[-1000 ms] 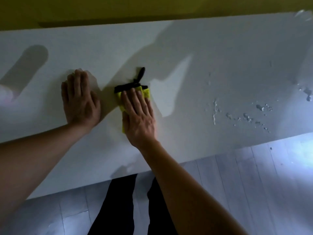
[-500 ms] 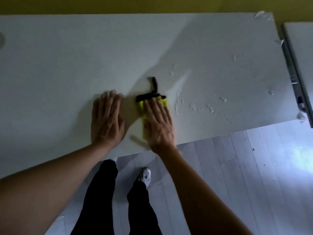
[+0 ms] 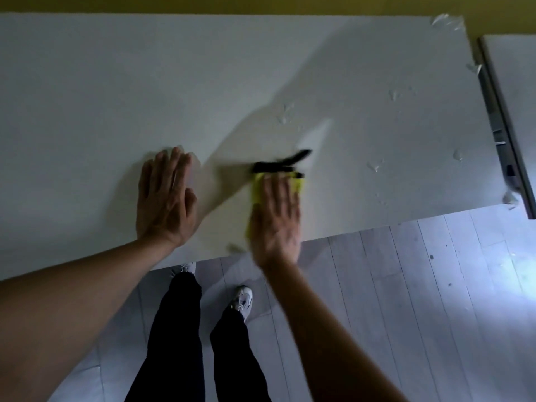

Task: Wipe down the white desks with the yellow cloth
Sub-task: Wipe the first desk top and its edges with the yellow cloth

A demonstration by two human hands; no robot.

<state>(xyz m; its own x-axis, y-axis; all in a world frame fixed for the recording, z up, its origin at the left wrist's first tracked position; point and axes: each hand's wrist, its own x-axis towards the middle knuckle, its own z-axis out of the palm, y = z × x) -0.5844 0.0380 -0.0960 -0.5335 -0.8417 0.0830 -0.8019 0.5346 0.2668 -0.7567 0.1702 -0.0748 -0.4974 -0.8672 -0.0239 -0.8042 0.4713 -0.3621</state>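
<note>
Left hand [image 3: 165, 198] flat on white desk [image 3: 87, 111], right hand [image 3: 275, 216] fingers straight, pressing yellow cloth [image 3: 258, 192]

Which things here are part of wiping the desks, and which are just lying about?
Part of the job:
yellow cloth, under the right hand
white desk, with the left hand flat on it
water drops on the desk
second desk

Just there:
wooden floor
yellow wall

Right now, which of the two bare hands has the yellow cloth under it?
The right hand: it presses flat on the yellow cloth with black trim near the white desk's front edge. The left hand rests flat on bare desk, apart from the cloth.
</note>
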